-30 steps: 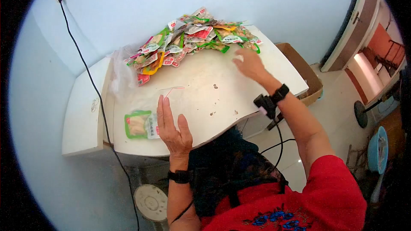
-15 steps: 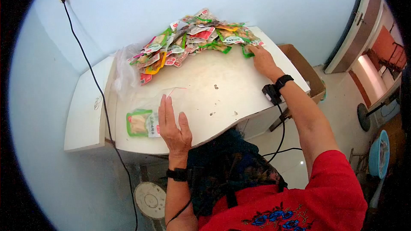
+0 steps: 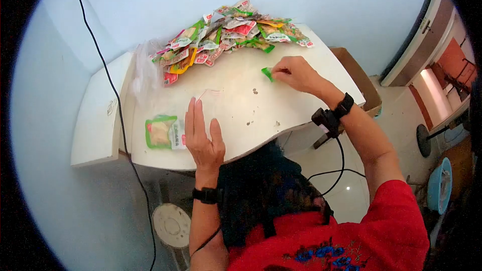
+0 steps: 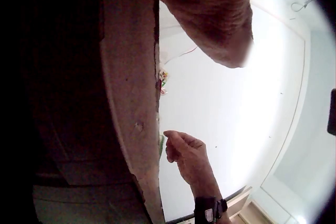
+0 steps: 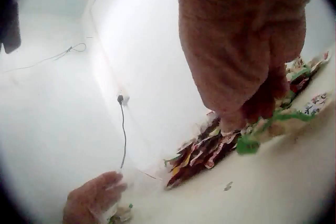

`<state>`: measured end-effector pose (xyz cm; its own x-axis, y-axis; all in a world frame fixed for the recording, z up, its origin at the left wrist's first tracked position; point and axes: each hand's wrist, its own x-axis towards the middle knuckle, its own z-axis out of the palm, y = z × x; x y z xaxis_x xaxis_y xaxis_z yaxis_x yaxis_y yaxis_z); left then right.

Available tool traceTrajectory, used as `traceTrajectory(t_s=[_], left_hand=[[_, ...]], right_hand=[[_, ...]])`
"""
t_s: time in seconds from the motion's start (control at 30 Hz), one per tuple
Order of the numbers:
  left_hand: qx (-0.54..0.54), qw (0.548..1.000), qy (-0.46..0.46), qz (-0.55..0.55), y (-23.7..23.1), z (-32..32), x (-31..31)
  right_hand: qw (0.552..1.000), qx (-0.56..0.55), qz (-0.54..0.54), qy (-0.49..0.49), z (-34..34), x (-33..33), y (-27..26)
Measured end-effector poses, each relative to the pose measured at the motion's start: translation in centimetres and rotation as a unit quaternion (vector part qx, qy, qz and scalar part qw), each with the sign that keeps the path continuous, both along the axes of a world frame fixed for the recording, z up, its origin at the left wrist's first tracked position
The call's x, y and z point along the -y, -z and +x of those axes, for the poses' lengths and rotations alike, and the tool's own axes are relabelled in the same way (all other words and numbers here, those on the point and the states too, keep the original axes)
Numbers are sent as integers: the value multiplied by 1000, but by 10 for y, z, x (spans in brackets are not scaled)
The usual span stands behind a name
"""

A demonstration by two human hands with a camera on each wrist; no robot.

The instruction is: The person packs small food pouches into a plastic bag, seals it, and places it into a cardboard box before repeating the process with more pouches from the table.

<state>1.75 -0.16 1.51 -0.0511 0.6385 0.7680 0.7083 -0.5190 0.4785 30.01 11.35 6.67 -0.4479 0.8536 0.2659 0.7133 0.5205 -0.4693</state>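
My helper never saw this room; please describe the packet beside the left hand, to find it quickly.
Find the white table against the wall. Near its front edge, just left of the left hand, lies a green-edged packet. Unlike the packets in the pile, it lies alone.

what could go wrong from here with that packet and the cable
The green-edged plastic packet might slip, as the right hand pinches it with the fingertips. The black cable hanging from the right wrist could snag on the white table. The loose, colourful packet pile may slump if bumped.
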Motion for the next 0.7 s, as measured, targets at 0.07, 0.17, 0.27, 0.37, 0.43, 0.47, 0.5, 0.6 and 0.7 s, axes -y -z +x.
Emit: traceTrajectory(t_s=[0.07,0.17,0.27,0.37,0.43,0.47,0.5,0.6,0.7], left_hand=[[1,1000,2,1,1,0,0],[6,1000,0,3,2,-2,0],[4,1000,-3,1,1,-2,-1],[-3,1000,-8,4,2,-2,-2],[0,1000,-7,4,3,-2,-2],[-2,1000,-7,6,3,-2,-2],[-5,1000,-8,7,4,-2,-2],[-13,1000,-18,8,3,-2,-2],[-19,999,-25,10,4,-2,-3]], right_hand=[[999,-30,9,-29,-4,2,-1],[997,-26,68,-26,1,-7,10],[996,65,57,-2,19,-1,18],[994,98,36,-7,32,8,27],[993,99,63,-15,33,8,31],[994,95,46,10,34,11,32],[995,91,28,35,28,20,25],[996,34,53,61,24,16,27],[991,-72,31,104,23,8,28]])
